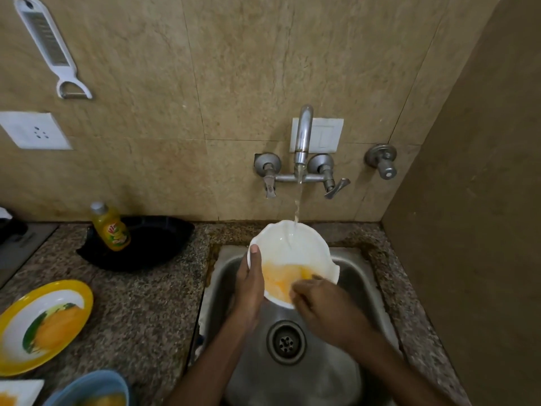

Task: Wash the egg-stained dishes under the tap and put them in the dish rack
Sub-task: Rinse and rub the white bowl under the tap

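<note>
A white bowl (292,244) with yellow egg in its lower half is held tilted over the steel sink (360,276). Water runs from the tap (303,136) onto the bowl's far rim. My left hand (248,285) grips the bowl's left edge, thumb over the rim. My right hand (325,306) reaches into the bowl from the lower right, its fingertips in the egg. On the counter at the left lie a yellow-rimmed plate (44,323) smeared with egg, a blue bowl (90,388) with egg in it, and a white dish (17,391) at the bottom corner.
A yellow dish-soap bottle (109,227) stands against a black pan (140,244) behind the granite counter (146,312). The sink drain (285,342) is below my hands. A white grater and peeler (49,48) hangs on the tiled wall. A brown wall stands at the right.
</note>
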